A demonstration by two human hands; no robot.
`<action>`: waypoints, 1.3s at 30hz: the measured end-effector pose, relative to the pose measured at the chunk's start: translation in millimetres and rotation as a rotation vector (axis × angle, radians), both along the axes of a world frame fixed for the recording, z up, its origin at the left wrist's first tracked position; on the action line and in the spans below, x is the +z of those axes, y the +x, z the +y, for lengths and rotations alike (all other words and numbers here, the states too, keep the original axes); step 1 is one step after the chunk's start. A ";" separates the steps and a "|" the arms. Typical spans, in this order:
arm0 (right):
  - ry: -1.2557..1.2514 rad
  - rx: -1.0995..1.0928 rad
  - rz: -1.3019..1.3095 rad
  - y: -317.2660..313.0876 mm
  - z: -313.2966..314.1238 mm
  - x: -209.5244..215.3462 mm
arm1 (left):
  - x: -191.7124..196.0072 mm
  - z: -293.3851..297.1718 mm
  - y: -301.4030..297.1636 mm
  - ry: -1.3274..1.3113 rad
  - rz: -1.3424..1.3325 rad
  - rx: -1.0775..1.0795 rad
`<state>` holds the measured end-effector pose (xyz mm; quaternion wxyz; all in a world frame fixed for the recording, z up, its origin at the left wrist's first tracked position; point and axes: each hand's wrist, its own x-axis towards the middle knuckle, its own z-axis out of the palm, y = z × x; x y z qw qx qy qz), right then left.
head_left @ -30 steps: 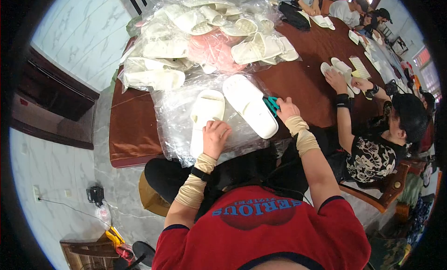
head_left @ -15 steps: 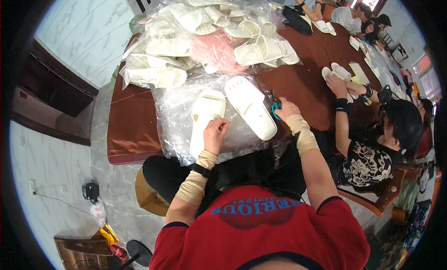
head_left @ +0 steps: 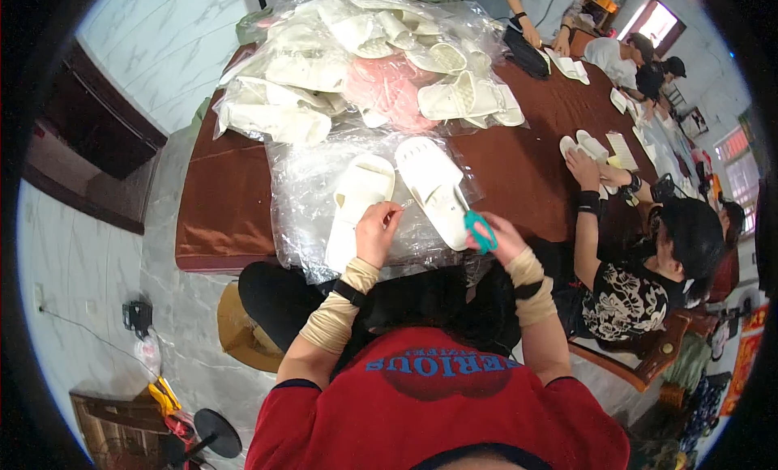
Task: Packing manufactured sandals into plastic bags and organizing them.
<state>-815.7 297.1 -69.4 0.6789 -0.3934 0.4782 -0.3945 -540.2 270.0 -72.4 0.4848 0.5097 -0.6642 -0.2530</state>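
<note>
1. The left hand [head_left: 378, 231] is in the middle of the frame. Its fingers are pinched on something thin between the two slippers; I cannot tell what it is.
2. The right hand [head_left: 496, 237] is a little to the right of it, closed around small teal scissors [head_left: 480, 230], just beside the heel of the right slipper [head_left: 433, 190].
3. The left slipper [head_left: 356, 207] lies near the left hand, partly under it. Both slippers are cream-white and rest on a clear plastic sheet [head_left: 300, 202] on the brown table [head_left: 527, 158].
4. I judge the slippers to be light, soft foam that bends easily. They are not fragile. A good hold would be at the heel or at the strap.
5. The plastic sheet looks thin and slippery, so a slipper may slide on it when pushed.
6. In the upper middle of the frame is a pile of bagged slippers [head_left: 365, 57].
7. At the right edge, another person [head_left: 648, 267] sits with more slippers [head_left: 583, 146].
</note>
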 end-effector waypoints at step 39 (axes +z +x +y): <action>-0.288 -0.171 0.439 26.4 -39.4 -8.2 | 53.0 32.5 71.1 0.115 0.348 0.050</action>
